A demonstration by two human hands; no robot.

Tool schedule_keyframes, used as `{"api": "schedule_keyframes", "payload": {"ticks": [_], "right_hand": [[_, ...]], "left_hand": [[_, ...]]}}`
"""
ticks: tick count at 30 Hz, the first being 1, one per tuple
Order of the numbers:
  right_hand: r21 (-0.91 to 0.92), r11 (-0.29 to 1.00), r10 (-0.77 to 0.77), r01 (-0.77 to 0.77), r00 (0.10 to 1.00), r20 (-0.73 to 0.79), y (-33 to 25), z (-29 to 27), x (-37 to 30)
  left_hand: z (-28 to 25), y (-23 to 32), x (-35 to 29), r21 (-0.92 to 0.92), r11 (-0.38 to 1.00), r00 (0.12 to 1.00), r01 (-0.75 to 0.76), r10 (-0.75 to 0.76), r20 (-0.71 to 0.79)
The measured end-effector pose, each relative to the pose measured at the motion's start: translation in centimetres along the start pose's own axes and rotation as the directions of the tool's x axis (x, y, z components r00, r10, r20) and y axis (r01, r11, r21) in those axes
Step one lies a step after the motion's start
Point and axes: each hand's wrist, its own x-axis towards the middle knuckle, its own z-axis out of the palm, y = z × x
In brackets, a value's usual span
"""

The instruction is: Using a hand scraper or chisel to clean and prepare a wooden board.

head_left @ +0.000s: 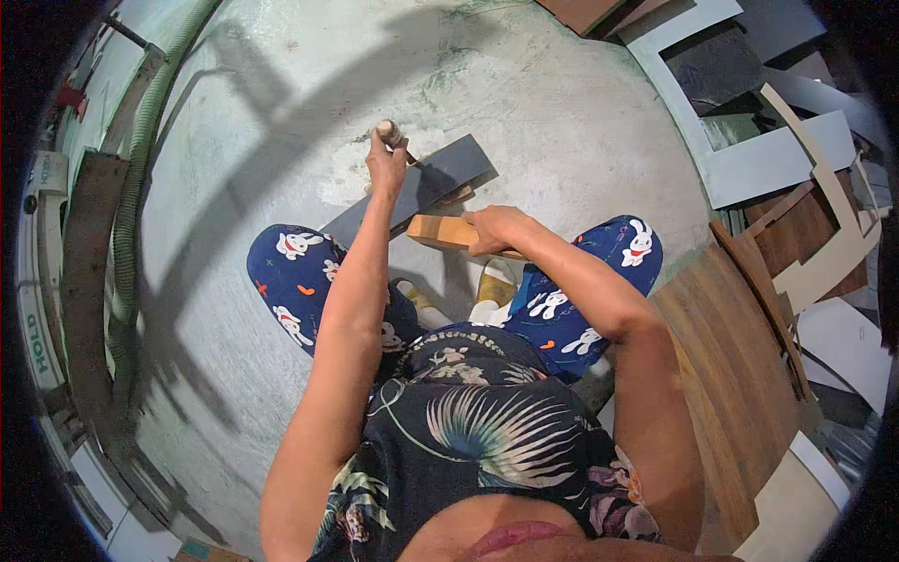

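My left hand (386,167) is closed around a short tool with a pale, rounded wooden handle (387,129). A bit of dark shaft shows beside the fingers, but its working end cannot be made out. Beneath that hand a long grey board (453,172) lies slanted over the floor, with some thin wood pieces (456,196) by its near edge. My right hand (498,230) grips the right end of a thick orange-brown wooden block (436,229), between my knees and close to the board. The block and the tool are apart.
Cut boards and white panel frames (758,173) are piled along the right. A brown wood-grain panel (730,365) lies nearer on that side. To the left run a ribbed green hose (126,244) and a dark wooden beam (94,253). My feet (493,286) rest below the block.
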Motion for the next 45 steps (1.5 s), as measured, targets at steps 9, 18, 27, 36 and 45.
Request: {"api": "schedule_keyframes", "payload": {"ticks": [9, 18, 27, 36, 45], "right_hand": [[0.031, 0.999, -0.026, 0.023, 0.996, 0.091, 1.3, -0.8, 0.7], [0.233, 0.972, 0.008, 0.018, 0.994, -0.11, 4.6, -4.8, 1.8], [0.213, 0.957, 0.234, -0.197, 0.958, -0.165, 7.0, -4.2, 9.1], [0.184, 0.958, 0.24, -0.218, 0.966, -0.101, 6.8, -3.1, 11.6], [0.2, 0.959, 0.238, -0.203, 0.956, -0.17, 6.8, -2.6, 11.2]], "left_hand": [[-2.2, 3.2, 1.6, 0.1, 0.992, 0.991, -0.081, 0.091, -0.1], [-8.5, 4.1, 2.8, 0.305, 0.944, 0.99, 0.127, -0.104, -0.091], [-6.5, 2.5, 0.2, 0.268, 0.889, 0.9, 0.371, -0.416, 0.134], [-5.5, -3.1, -1.2, 0.458, 0.796, 0.853, 0.395, -0.503, 0.138], [-5.2, -4.2, -1.2, 0.514, 0.814, 0.935, 0.269, -0.349, 0.064]]}}
